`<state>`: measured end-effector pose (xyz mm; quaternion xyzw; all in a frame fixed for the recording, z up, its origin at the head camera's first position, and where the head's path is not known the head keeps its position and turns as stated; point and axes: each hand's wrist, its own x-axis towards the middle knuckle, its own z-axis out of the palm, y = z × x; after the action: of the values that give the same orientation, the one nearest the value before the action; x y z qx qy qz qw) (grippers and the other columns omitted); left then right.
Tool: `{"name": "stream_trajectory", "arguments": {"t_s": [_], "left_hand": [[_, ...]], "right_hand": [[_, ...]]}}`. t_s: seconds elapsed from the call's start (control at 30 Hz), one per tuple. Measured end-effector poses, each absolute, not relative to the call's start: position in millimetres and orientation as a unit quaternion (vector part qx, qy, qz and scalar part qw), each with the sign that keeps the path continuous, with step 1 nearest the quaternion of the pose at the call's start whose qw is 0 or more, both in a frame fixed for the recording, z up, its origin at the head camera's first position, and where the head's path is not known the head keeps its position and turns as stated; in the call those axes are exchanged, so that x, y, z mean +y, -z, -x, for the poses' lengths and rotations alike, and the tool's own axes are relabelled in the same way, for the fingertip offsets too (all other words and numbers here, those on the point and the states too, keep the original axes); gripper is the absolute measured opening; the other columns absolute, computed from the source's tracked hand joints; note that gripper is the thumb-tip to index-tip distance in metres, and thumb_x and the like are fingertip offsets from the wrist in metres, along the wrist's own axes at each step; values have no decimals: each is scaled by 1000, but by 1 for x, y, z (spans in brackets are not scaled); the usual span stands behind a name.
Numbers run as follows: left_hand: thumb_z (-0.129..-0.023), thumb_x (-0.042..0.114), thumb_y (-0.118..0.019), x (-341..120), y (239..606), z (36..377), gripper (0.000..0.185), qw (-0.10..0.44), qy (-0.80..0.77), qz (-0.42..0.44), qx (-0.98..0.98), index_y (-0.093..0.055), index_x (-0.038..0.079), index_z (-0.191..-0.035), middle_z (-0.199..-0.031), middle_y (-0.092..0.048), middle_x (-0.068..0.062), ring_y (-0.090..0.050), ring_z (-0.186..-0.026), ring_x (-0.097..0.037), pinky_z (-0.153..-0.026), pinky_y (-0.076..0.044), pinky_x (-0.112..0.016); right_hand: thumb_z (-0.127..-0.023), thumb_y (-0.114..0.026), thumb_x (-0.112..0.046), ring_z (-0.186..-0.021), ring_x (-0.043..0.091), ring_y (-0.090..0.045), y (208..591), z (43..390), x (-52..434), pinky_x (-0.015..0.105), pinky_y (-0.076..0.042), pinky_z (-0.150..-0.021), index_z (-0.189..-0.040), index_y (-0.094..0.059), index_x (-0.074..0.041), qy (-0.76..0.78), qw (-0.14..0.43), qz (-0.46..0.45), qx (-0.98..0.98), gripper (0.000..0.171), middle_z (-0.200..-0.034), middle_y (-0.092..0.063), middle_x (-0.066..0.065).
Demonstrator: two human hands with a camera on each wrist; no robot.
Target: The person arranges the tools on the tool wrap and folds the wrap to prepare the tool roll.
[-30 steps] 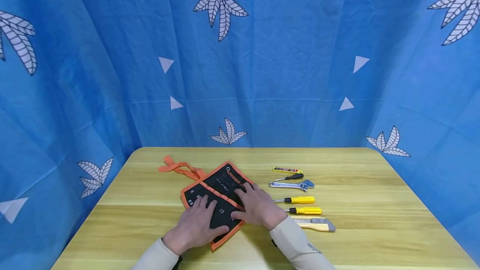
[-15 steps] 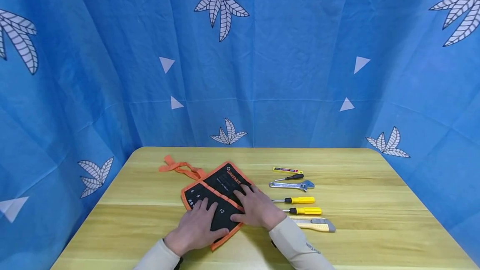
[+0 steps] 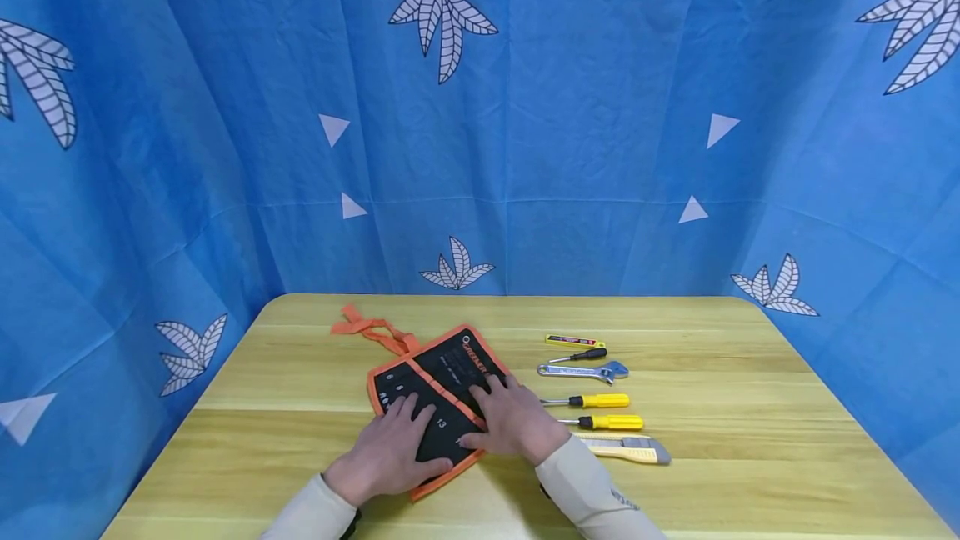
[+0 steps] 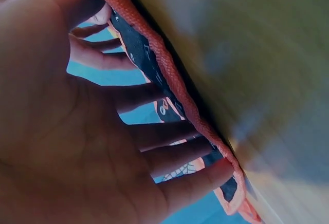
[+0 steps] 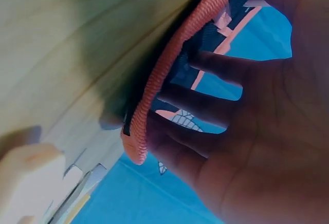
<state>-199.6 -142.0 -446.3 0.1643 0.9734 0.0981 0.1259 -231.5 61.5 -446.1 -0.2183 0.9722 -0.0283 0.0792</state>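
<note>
A black tool pouch with orange trim (image 3: 442, 369) lies flat on the wooden table (image 3: 720, 407), its orange ties (image 3: 367, 327) trailing to the far left. My left hand (image 3: 390, 448) presses flat on the pouch's near end, fingers spread. My right hand (image 3: 513, 422) presses flat on its right side, fingers straight. In the left wrist view the spread fingers (image 4: 169, 136) lie against the orange edge (image 4: 169, 75). In the right wrist view the fingers (image 5: 205, 106) lie against the pouch's orange trim (image 5: 169, 64).
To the right of the pouch lie a small yellow cutter (image 3: 574, 341), a black-handled screwdriver (image 3: 581, 354), an adjustable wrench (image 3: 583, 371), two yellow-handled screwdrivers (image 3: 596, 400) (image 3: 609, 422) and a yellow utility knife (image 3: 626, 448). A blue patterned cloth (image 3: 480, 148) surrounds the table.
Under both hands the pouch has shifted and turned slightly to the right; its ties moved right too. Both hands stay pressed on it.
</note>
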Motion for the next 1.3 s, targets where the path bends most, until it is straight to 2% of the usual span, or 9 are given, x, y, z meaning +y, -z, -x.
{"name": "stream_trajectory", "arguments": {"t_s": [0.2, 0.37, 0.57, 0.87, 1.3], "left_hand": [[-89, 65, -67, -145, 447, 201, 85, 126, -98, -179, 971, -51, 6, -149, -158, -39, -26, -36, -147, -45, -113, -37, -64], [-88, 67, -67, -144, 445, 200, 88, 121, -91, -177, 973, -50, 8, -151, -158, -39, -25, -36, -147, -45, -114, -36, -63], [-89, 68, -65, -140, 441, 197, 89, 116, -95, -167, 975, -48, 8, -153, -159, -38, -26, -36, -147, -47, -114, -37, -64], [-89, 70, -63, -136, 441, 189, 91, 111, -96, -157, 977, -49, 3, -150, -156, -39, -31, -37, -144, -50, -108, -42, -66], [-90, 68, -63, -137, 445, 191, 89, 122, -99, -156, 975, -48, 4, -151, -156, -38, -32, -36, -144, -51, -110, -41, -65]], "right_hand": [[-89, -67, -66, -140, 38, -47, 442, 230, 63, 52, -45, -112, -149, -54, -17, 30, 85, 212, 973, 79, -153, -51, 14], [-90, -69, -61, -137, 40, -50, 438, 233, 68, 52, -47, -109, -148, -55, -16, 53, 65, 219, 972, 75, -151, -52, 15], [-91, -69, -59, -142, 42, -44, 438, 234, 71, 54, -44, -112, -152, -50, -16, 70, 59, 243, 966, 76, -156, -46, 16], [-91, -66, -64, -149, 42, -35, 446, 234, 67, 55, -39, -117, -155, -46, -18, 68, 74, 255, 962, 81, -161, -40, 15], [-91, -64, -66, -147, 39, -39, 449, 233, 65, 53, -40, -116, -152, -51, -18, 51, 85, 238, 966, 79, -159, -44, 14]]}}
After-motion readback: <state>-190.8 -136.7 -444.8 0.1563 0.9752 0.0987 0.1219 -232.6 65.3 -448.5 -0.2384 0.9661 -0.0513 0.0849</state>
